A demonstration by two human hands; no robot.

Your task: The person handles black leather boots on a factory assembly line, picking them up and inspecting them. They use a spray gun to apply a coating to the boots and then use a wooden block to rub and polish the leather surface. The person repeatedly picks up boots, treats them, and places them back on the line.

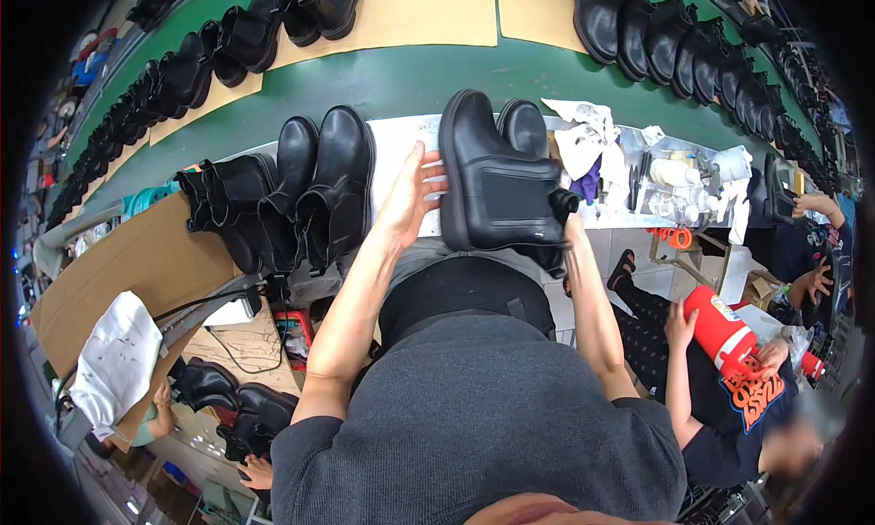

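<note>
One black boot (483,190) is between the empty left hand (415,197), fingers spread beside its sole, and the right hand (573,233), gripping its shaft top; probably light, stiff-soled and slick, it should steady best by heel and shaft.

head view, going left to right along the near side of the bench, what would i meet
Black leather boots lying sideways, two black leather boots with toes pointing away, the open left hand, a black leather boot with a matte side panel, a crumpled white cloth, a cluster of clear and whitish plastic containers.
</note>
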